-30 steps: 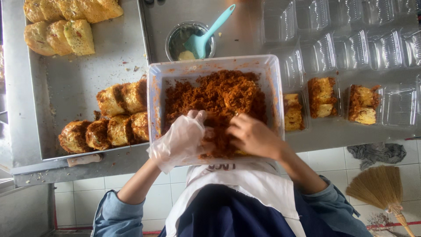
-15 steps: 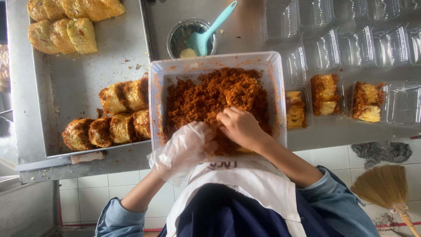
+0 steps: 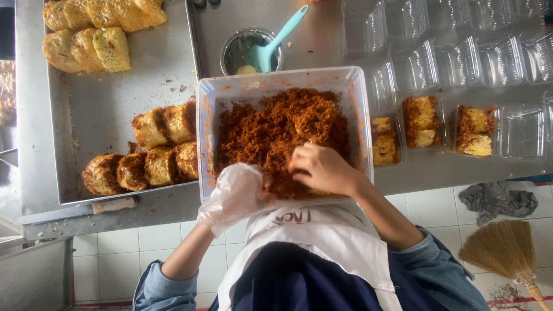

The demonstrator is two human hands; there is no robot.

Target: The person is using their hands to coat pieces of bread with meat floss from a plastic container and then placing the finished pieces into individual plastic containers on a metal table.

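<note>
Right hand is bare, fingers curled down into the brown shredded floss, pinching at it near the tub's front edge; what sits under the fingertips I can't tell. Left hand wears a loose clear plastic glove, cupped at the tub's front-left corner, fingers tucked into the floss, grip unclear to me. The clear rectangular tub sits at the front edge of the steel counter, its high front wall blocking my view of both sets of fingertips. Left of the tub, touching its wall, coated rolls lie on a steel tray; plain rolls sit at the tray's far-left corner. Behind the tub: small metal bowl with a teal spatula. Right of the tub, clear plastic boxes cover the counter, three near the front edge holding coated pieces. Floor on the right: grey rag, straw broom.
</note>
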